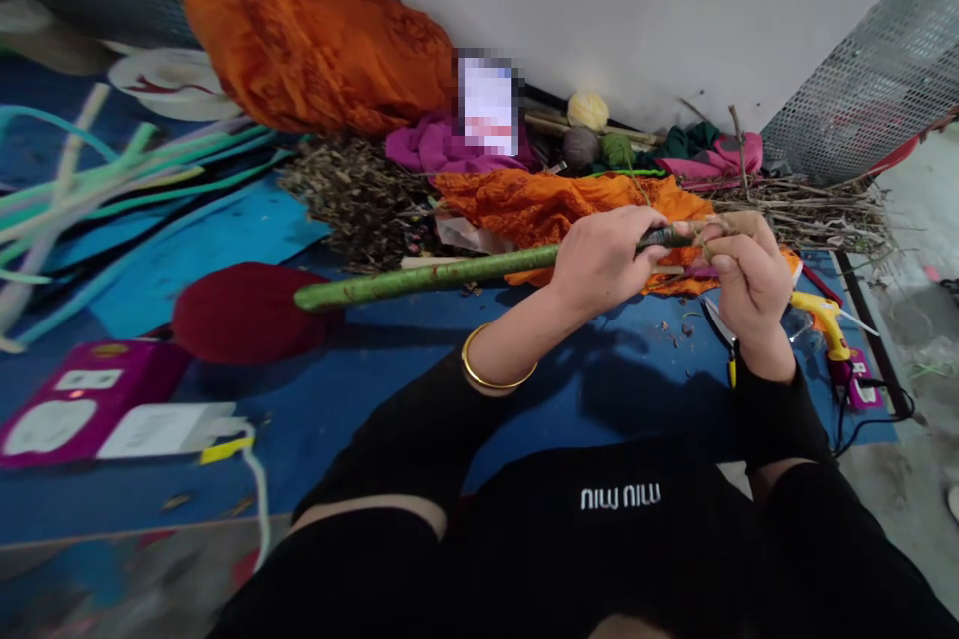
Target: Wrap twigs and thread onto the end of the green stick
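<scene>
My left hand (pixel 599 255), with a gold bangle at the wrist, is closed around a long green stick (pixel 442 277) held above the table. Its rounded left end overlaps a dark red, rounded, fabric-looking thing (pixel 236 313) in view; I cannot tell whether they touch. Past my left hand, the stick's right part is dark and then brownish. There my right hand (pixel 749 270) pinches a thin piece of twine (pixel 700 242) against the stick's end. Below my right hand lie scissors (pixel 720 324) with a yellow handle, partly hidden by the wrist.
A blue table (pixel 420 359) carries orange cloth (pixel 322 40), dry twigs (pixel 816 210), yarn balls (pixel 588 110) and dried leaves (pixel 352 190). A yellow glue gun (pixel 824 319) lies at right. Purple power sockets (pixel 142 374) with cables and foam-like strips (pixel 135 190) occupy the left.
</scene>
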Demonstrator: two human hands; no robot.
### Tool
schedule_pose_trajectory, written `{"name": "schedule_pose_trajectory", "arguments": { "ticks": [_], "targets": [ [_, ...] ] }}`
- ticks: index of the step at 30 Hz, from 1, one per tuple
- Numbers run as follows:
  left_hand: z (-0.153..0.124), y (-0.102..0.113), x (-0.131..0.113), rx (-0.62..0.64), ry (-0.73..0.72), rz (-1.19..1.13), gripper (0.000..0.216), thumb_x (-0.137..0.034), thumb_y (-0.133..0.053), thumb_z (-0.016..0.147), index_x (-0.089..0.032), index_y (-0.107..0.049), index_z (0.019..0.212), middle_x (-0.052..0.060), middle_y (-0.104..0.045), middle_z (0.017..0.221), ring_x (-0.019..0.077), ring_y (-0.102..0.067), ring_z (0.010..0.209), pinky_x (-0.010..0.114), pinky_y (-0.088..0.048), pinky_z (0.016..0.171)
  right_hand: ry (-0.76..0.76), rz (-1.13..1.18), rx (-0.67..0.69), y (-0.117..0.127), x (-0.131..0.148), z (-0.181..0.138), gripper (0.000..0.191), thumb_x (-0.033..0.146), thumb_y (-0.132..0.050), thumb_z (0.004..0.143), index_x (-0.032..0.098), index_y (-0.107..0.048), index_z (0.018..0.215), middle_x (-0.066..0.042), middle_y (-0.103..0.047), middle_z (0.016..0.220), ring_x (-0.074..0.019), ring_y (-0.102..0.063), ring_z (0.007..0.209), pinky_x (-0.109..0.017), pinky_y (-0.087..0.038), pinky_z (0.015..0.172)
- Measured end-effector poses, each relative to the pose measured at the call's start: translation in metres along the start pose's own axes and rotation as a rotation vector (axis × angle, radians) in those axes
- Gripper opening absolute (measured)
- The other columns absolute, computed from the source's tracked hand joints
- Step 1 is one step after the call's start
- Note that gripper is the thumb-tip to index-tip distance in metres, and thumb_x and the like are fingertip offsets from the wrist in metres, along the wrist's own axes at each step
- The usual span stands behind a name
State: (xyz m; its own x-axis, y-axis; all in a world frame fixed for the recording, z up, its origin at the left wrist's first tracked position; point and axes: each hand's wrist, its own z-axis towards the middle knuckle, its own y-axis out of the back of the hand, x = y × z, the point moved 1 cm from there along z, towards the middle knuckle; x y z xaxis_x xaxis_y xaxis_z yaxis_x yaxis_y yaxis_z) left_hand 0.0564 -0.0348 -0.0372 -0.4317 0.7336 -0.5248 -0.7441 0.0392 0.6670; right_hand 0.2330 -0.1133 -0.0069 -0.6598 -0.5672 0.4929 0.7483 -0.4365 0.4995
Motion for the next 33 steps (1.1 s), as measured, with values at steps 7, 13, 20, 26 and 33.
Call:
{"name": "schedule_pose_trajectory", "arguments": {
  "ticks": [7, 13, 20, 26, 33],
  "targets": [
    [-0.003, -0.007, -0.002, 0.018, 0.002, 0.013, 0.025, -0.019, -0.065, 0.090, -0.017, -0.076, 0.113, 0.008, -0.084, 0.109, 0.0265, -0.079, 0.100, 0.034, -0.060, 0.084, 0.022, -0.076, 0.091, -0.004, -0.011, 0.002, 0.043, 0.051, -0.048, 0.108, 0.027, -0.068, 0.080, -0.006, -0.072, 0.099, -0.0212, -0.072, 0.093, -0.040, -0.062, 0.086],
    [-0.009, -0.014, -0.004, -0.064, -0.049, 0.075, 0.028, -0.019, -0.065, 0.092, -0.017, -0.074, 0.118, 0.009, -0.084, 0.115, 0.0251, -0.080, 0.100, 0.033, -0.061, 0.086, 0.006, -0.038, 0.103, -0.006, -0.018, 0.003, 0.033, 0.043, -0.050, 0.109, 0.026, -0.065, 0.084, -0.005, -0.070, 0.106, -0.0195, -0.069, 0.096, -0.036, -0.059, 0.086],
    [-0.017, -0.023, -0.006, -0.147, -0.247, 0.233, 0.034, -0.025, -0.048, 0.107, -0.018, -0.072, 0.130, 0.009, -0.083, 0.107, 0.0219, -0.078, 0.093, 0.031, -0.056, 0.079, -0.050, -0.088, 0.114, -0.003, -0.018, 0.002, 0.036, 0.044, -0.048, 0.109, 0.026, -0.064, 0.082, -0.006, -0.070, 0.106, -0.0205, -0.067, 0.093, -0.037, -0.057, 0.084],
    [-0.017, -0.028, -0.005, -0.286, -0.371, 0.275, 0.028, -0.024, -0.049, 0.110, -0.018, -0.075, 0.114, 0.008, -0.082, 0.099, 0.0183, -0.075, 0.080, 0.029, -0.052, 0.070, -0.052, -0.050, 0.125, -0.008, -0.021, 0.003, 0.039, 0.043, -0.049, 0.110, 0.024, -0.062, 0.078, -0.005, -0.067, 0.097, -0.0195, -0.064, 0.090, -0.036, -0.054, 0.081],
    [-0.017, -0.028, -0.007, -0.337, -0.387, 0.229, 0.025, -0.024, -0.050, 0.110, -0.013, -0.073, 0.110, 0.009, -0.081, 0.095, 0.0185, -0.074, 0.079, 0.029, -0.054, 0.071, -0.071, 0.030, 0.050, -0.013, -0.020, 0.001, 0.035, 0.038, -0.056, 0.107, 0.024, -0.065, 0.077, -0.004, -0.067, 0.096, -0.0188, -0.064, 0.093, -0.036, -0.054, 0.083]
  ]
}}
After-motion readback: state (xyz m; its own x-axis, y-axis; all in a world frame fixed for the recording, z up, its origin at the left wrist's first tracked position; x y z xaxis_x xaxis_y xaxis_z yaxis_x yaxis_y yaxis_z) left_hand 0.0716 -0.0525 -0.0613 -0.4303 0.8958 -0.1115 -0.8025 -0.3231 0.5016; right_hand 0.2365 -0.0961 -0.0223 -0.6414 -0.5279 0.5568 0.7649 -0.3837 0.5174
